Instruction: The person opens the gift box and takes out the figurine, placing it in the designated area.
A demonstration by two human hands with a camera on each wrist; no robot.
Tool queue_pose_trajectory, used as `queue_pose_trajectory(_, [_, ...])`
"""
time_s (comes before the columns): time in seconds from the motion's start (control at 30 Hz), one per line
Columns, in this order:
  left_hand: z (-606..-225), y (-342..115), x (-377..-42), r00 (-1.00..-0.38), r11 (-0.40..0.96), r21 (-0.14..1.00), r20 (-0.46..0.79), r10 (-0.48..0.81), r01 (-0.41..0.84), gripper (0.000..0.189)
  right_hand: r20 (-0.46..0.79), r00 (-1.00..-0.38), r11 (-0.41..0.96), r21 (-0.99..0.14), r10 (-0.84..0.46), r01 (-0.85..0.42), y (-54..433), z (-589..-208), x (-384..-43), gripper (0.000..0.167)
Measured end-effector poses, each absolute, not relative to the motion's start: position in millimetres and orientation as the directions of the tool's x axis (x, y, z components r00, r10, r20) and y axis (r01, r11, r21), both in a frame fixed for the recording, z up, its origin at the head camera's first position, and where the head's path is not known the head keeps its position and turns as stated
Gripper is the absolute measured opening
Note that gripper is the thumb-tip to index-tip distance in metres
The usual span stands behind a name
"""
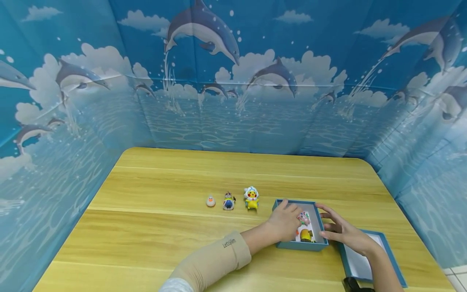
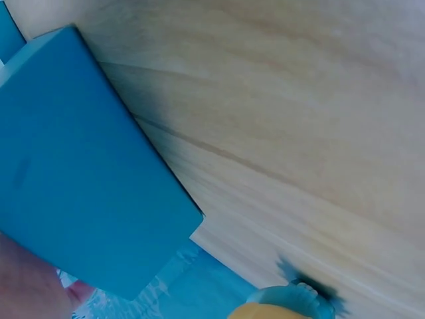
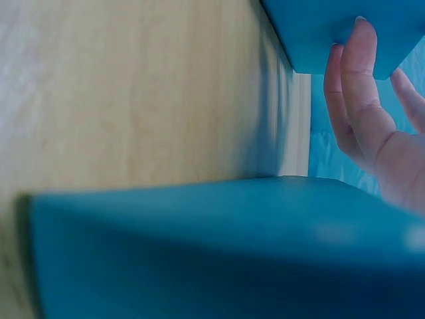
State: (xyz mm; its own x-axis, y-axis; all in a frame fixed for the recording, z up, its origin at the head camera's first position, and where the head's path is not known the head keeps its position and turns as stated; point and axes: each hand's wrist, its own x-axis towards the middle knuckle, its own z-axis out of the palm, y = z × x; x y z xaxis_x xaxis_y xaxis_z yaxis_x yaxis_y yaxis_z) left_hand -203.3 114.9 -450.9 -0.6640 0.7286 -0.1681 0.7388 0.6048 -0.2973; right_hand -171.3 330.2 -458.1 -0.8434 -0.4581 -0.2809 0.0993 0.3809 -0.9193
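Apparently set aside, the lid (image 1: 354, 259) lies nearest. Beyond, the right hand (image 1: 342, 232), loosely spread, touches the box (image 1: 303, 245), probably steadying it; the left hand (image 1: 286, 224) reaches in beside two toys (image 1: 306, 235), its grip unclear. Farther, three figurines (image 1: 228, 202) form a row.

Open-topped blue box (image 1: 303, 246) — upright on the table (image 1: 146, 243), figurines (image 1: 306, 235) inside

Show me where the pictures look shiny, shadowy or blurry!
Head: the clearest, even the dolphin backdrop; left wrist: soft focus, a shadow on the wood-grain table beside the blue box; right wrist: the nearby blue lid looks blurry, with pale shiny spots.
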Motion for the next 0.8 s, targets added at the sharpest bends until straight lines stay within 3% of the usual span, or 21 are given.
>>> queue_pose_trajectory(0.4, [-456,108,-206,-0.620,0.590,-0.225,-0.089,0.780,0.775,0.043,-0.254,-0.831,0.355,-0.932,-0.494,0.073,330,-458,-171,0.071])
queue_pose_trajectory(0.8, [-462,95,-209,-0.597,0.615,-0.076,0.175,0.783,0.785,0.033,-0.253,-0.830,0.347,-0.935,-0.498,0.077,330,-460,-171,0.071])
